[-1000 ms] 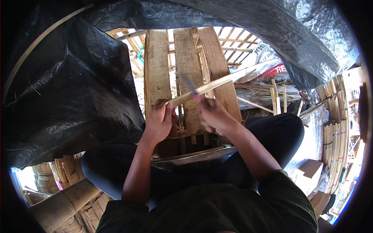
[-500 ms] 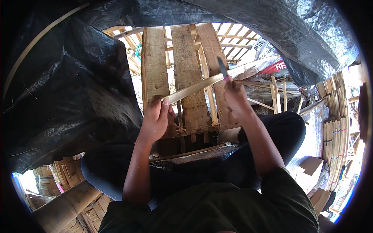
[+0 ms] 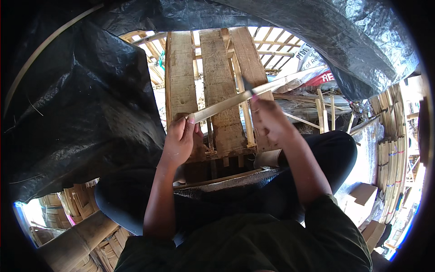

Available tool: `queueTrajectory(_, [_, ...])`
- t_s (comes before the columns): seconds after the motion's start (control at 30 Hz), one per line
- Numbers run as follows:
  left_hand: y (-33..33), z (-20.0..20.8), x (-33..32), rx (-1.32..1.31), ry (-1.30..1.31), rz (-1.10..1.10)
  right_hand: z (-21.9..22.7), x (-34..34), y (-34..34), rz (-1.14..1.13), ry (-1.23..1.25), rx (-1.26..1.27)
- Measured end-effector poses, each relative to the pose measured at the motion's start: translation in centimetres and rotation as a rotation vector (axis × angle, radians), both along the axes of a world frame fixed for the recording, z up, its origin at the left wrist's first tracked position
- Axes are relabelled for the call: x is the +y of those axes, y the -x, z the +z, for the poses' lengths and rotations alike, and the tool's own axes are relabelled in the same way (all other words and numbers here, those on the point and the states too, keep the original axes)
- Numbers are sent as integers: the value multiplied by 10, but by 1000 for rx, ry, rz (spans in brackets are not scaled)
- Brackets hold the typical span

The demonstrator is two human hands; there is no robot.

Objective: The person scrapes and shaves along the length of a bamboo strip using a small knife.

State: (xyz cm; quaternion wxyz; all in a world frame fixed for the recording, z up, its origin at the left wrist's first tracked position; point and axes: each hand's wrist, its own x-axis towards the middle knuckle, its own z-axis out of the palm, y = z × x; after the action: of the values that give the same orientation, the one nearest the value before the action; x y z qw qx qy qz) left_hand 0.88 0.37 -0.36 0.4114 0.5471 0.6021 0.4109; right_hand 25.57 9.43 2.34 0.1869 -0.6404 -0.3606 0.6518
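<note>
My left hand (image 3: 178,141) is closed around the near end of a long, pale bamboo strip (image 3: 222,105). From there the strip slants up and away to the right, over the wooden planks. A knife (image 3: 249,87) is gripped in my right hand (image 3: 270,121). Its dark blade points away from me and meets the strip around the middle; a bit of pink shows by the handle. The rest of the handle is hidden in my fingers, and the hand is slightly blurred.
Upright wooden planks (image 3: 182,75) stand ahead of me. Black plastic sheeting (image 3: 86,118) hangs at the left and overhead. A printed sack (image 3: 313,68) lies at the far right, near thin bamboo pieces (image 3: 322,113). Bundled bamboo slats (image 3: 390,167) line the right side. A thick bamboo pole (image 3: 77,238) lies lower left.
My right hand has drawn the knife along the strip toward the left and nearer to me. My left hand has shifted only slightly, still gripping the strip's end.
</note>
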Motion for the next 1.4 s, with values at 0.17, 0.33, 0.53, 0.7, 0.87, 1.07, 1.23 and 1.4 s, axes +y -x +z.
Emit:
queueTrajectory(0.17, [-12,5,3,111,4,-19,-31,-7,5,253,-213,-397])
queueTrajectory(0.33, [-2,-1,1,116,-67,-11,-16,11,-11,97,-194,-84])
queueTrajectory(0.53, [-4,-2,-1,66,-35,-18,-8,-27,33,161,-183,-132])
queueTrajectory(0.7, [-11,4,-1,102,-96,-30,-5,-2,7,-10,-182,-36])
queueTrajectory(0.87, [-6,-3,-3,118,-54,-40,5,-17,30,53,-135,-76])
queueTrajectory(1.07, [-19,15,0,183,-64,-86,-87,-14,-3,244,-844,-161])
queueTrajectory(1.23, [-10,9,-4,74,-6,-37,-10,2,2,18,-72,-73])
queueTrajectory(1.4, [-13,2,-5,179,-74,-88,3,-40,44,59,-246,-117])
